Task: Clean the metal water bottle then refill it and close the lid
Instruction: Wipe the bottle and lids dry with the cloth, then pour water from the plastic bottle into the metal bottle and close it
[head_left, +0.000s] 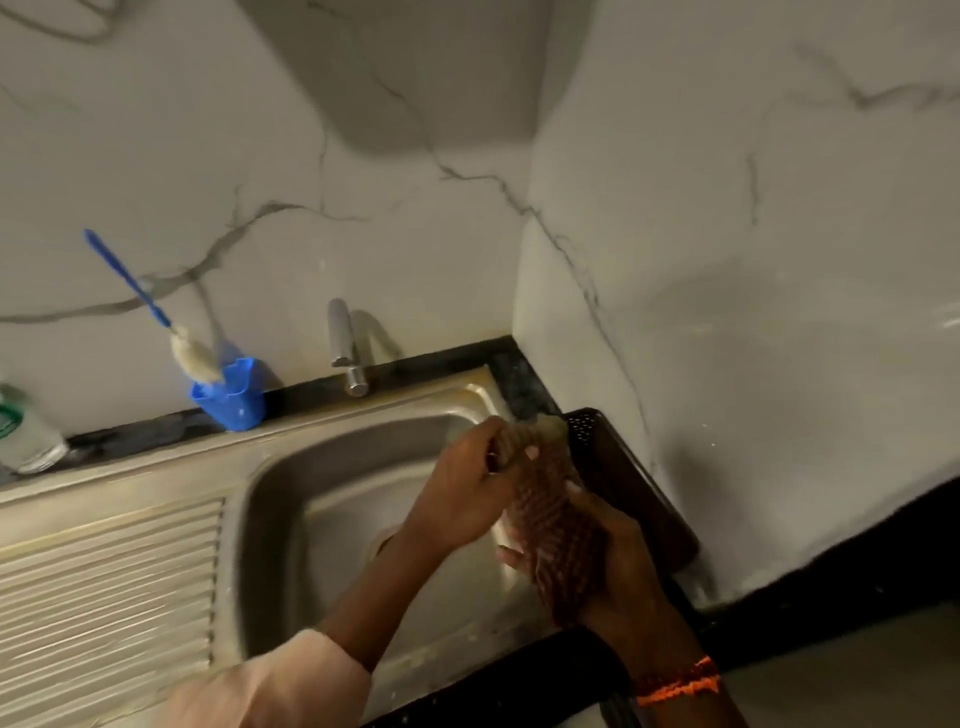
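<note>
Item: bottle (558, 530), ribbed, brownish, blurred, held over steel sink (332, 467). Left hand (467, 488) fingers grip its upper end; right hand (618, 561) fingers wrap its base. No legible writing.

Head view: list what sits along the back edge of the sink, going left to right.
Clear container with green markings → blue holder with the blue-handled brush leaning out of it → metal tap → dark perforated tray at the right rim, past both hands.
</note>
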